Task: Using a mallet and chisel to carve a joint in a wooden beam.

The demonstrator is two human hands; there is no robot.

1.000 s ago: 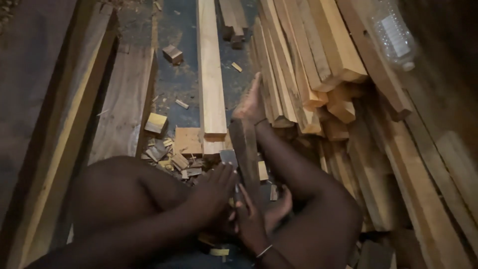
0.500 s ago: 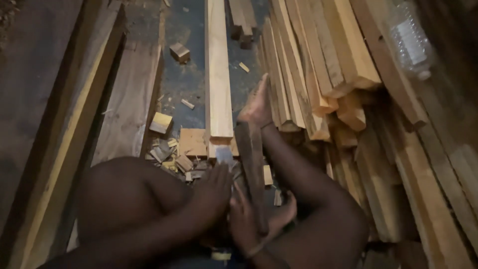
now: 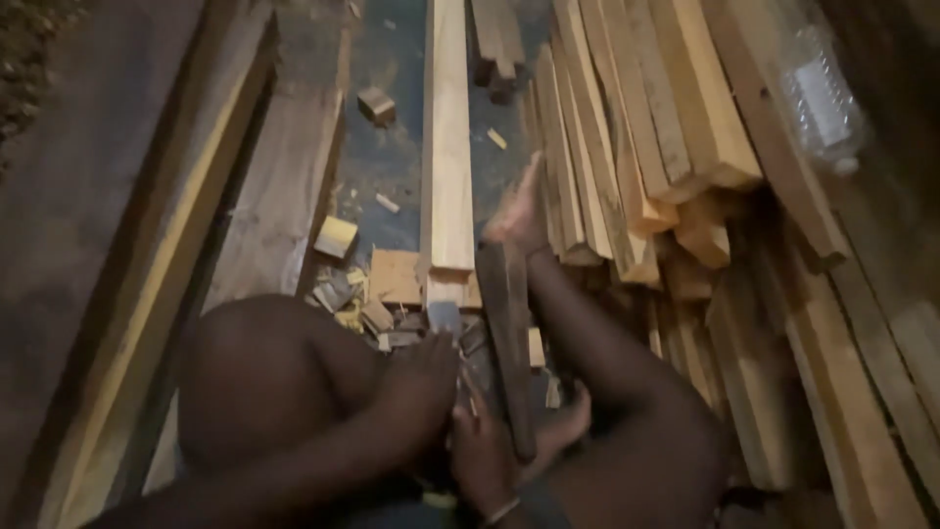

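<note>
I sit on the floor among timber with my knees drawn up. A dark wooden piece [image 3: 509, 343] lies lengthwise between my legs, pointing toward my outstretched foot [image 3: 514, 211]. My right hand [image 3: 480, 456], with a bracelet at the wrist, grips the near end of that piece. Just left of it, my left hand [image 3: 421, 377] curls its fingers downward; what is under them is hidden. A small grey block [image 3: 444, 315] sits just beyond its fingertips. My other foot [image 3: 566, 429] rests to the right of the dark piece.
A long pale plank [image 3: 448, 147] runs away from me. A stack of pale boards [image 3: 636, 147] fills the right side, with a clear plastic bottle [image 3: 822, 98] on it. Small offcuts [image 3: 338, 237] litter the floor. Dark boards [image 3: 147, 294] line the left.
Both hands stay at the near end of the dark wooden piece with hardly any movement. The view has shifted slightly, so the planks sit a little further right.
</note>
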